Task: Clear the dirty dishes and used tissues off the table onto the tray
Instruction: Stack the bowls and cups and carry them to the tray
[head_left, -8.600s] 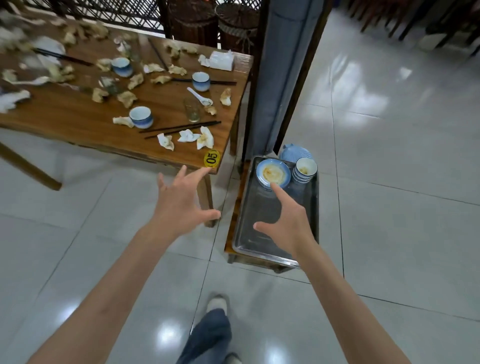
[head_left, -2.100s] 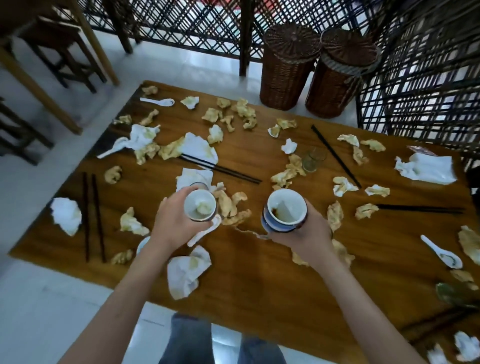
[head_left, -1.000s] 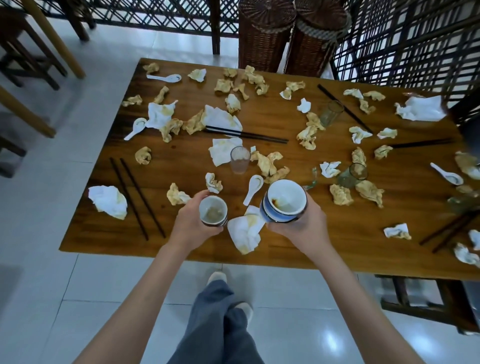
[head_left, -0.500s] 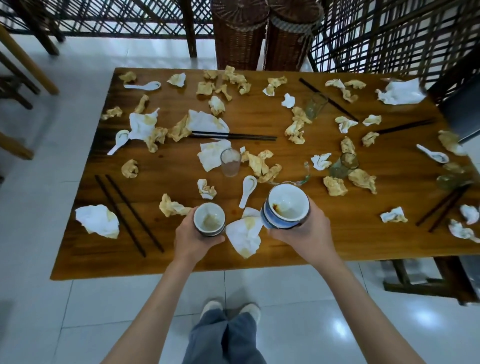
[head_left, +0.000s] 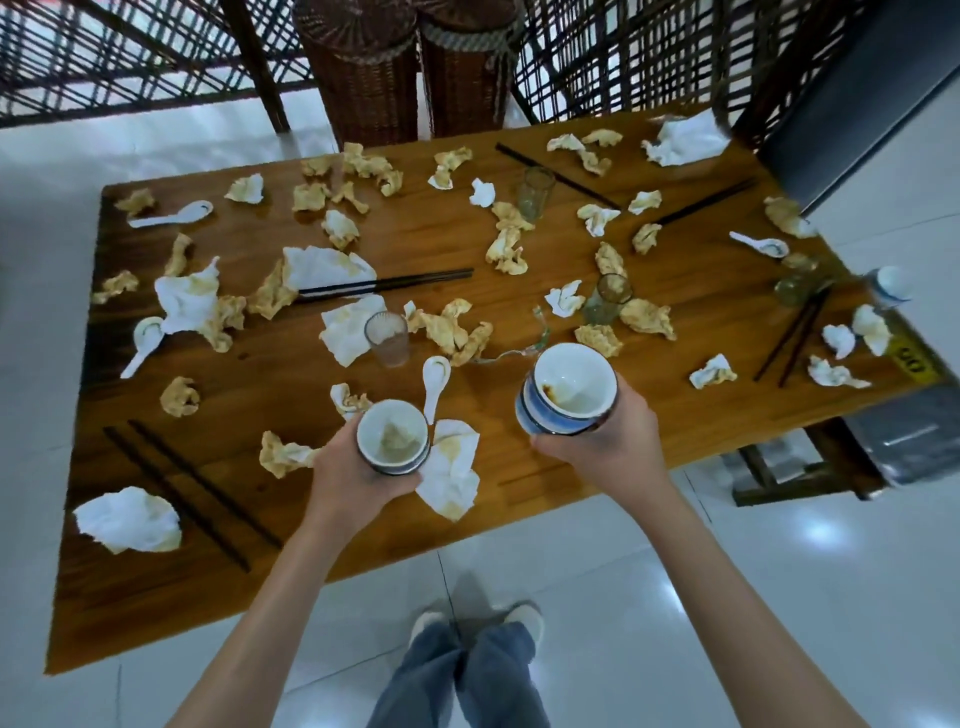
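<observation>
**Bowls in hand, table uncleared**

Head view: a small bowl (head_left: 393, 435) holding residue is gripped by the left hand (head_left: 358, 475). Stacked blue bowls (head_left: 567, 397), sauce-smeared inside, are gripped by the right hand (head_left: 602, 441). Ceramic is judged rigid, breakable, slick; sidewall grips suit. Tissues (head_left: 452, 467) litter the table (head_left: 519, 499); the tray (head_left: 914, 441) is seen at right.
</observation>
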